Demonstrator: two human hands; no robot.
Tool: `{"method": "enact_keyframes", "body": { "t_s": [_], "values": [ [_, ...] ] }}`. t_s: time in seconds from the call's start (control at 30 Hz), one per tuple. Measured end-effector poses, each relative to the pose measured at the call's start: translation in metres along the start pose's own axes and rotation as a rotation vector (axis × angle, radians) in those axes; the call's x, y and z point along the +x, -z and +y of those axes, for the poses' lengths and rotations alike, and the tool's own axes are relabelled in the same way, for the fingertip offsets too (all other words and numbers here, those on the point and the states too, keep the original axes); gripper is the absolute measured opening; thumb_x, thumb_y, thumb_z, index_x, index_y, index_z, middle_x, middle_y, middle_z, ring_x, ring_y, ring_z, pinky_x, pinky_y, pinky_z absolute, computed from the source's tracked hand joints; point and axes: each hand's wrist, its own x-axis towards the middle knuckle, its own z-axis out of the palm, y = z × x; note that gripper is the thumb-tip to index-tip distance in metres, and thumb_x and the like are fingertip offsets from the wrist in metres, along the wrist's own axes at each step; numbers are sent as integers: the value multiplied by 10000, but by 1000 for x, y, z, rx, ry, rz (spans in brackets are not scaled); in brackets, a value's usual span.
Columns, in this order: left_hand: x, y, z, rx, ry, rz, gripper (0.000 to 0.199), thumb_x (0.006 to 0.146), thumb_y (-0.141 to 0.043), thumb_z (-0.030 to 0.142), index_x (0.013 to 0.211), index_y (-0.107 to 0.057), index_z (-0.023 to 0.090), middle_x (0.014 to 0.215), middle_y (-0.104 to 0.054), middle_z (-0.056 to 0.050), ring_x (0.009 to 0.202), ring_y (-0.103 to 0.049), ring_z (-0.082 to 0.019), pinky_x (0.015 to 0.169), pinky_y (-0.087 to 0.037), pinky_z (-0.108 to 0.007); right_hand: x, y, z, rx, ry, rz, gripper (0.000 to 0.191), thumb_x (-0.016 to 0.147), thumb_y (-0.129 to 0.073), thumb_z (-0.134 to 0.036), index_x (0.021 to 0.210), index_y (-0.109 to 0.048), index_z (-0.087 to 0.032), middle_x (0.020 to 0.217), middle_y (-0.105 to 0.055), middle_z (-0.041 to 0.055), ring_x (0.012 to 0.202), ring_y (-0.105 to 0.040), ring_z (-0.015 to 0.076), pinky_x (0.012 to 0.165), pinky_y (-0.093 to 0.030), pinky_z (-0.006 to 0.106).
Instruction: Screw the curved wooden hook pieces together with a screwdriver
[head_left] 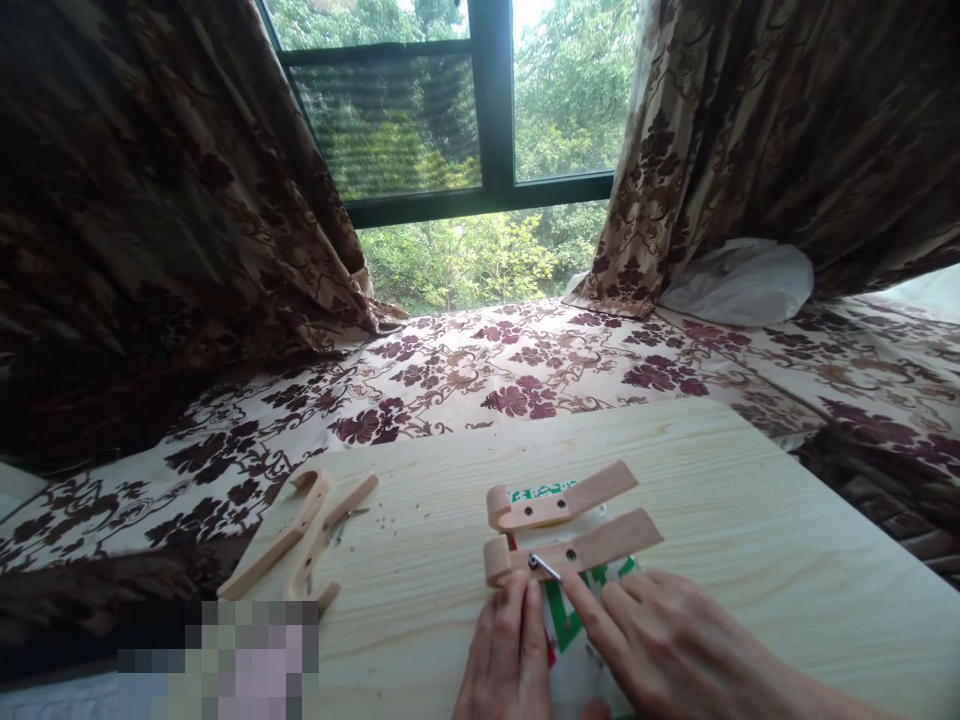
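My left hand (504, 655) presses its fingers together against the near edge of a curved wooden piece (611, 543), steadying it on the board. In my right hand (660, 640) is a thin metal hex key (550, 570), the index finger lying along it. The key's far end sits at the dark hole nearest the piece's rounded end; how deep it goes I cannot tell. A matching wooden piece (592, 495) with two dark holes lies just beyond. Under both is a clear plastic bag (564, 615) with green and red print, partly covered by my hands.
On the board's left lie more curved wooden pieces (277, 545), with small metal screws or bolts (341, 522) beside them and crumbs nearby. The pale wooden board (750, 520) rests by flowered fabric (517, 360) below a window. A white plastic bag (742, 282) lies at the right curtain. A blurred patch hides the lower left.
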Motion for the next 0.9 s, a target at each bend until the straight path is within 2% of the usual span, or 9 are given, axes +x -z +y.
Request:
{"method": "enact_keyframes", "body": {
  "t_s": [0.2, 0.33, 0.43, 0.7, 0.8, 0.9],
  "values": [
    [-3, 0, -1, -2, 5, -14, 561, 912, -375, 301, 1434, -258, 132, 1295, -546, -103, 1174, -525, -246, 934, -470, -328, 4, -1, -5, -12, -1, 22, 478, 954, -200, -195, 989, -654, -48, 564, -579, 51, 469, -504, 163, 443, -355, 292],
    [-3, 2, 0, -11, -17, -39, 625, 916, -364, 377, 1452, -191, 106, 1310, -523, -137, 1181, -516, -281, 924, -483, -359, 4, 1, -7, -46, 22, 23, 371, 843, -301, -73, 1037, -614, -28, 579, -589, 44, 473, -510, 166, 454, -351, 294],
    [-1, 3, 0, -34, -17, -41, 657, 907, -377, 379, 1460, -155, 102, 1318, -509, -153, 1191, -507, -292, 923, -489, -373, 4, 1, -8, -77, 23, 4, 411, 711, -380, -17, 1068, -584, -21, 615, -613, 45, 498, -531, 173, 474, -359, 298],
    [4, 8, 0, -63, -47, 0, 641, 904, -380, 349, 1448, -182, 73, 1338, -478, -176, 1237, -468, -291, 940, -483, -380, 5, 0, -15, -75, 23, -42, 485, 621, -472, -70, 1088, -569, 16, 633, -621, 63, 501, -527, 202, 467, -341, 327],
    [8, 14, -2, -2, -110, 14, 696, 884, -442, 414, 1425, -226, 32, 1327, -492, -184, 1224, -486, -278, 926, -494, -341, 9, 8, -5, 91, 0, -157, 426, 665, -502, -74, 1083, -577, -37, 711, -642, 59, 534, -544, 187, 485, -328, 323],
    [12, 21, -2, 85, -154, 13, 729, 856, -485, 473, 1383, -305, 2, 1322, -508, -180, 1205, -506, -273, 916, -501, -327, 21, 26, 18, 279, -88, -327, 281, 783, -509, -102, 1045, -587, -168, 717, -637, 4, 559, -552, 158, 489, -287, 299]
  ]
}}
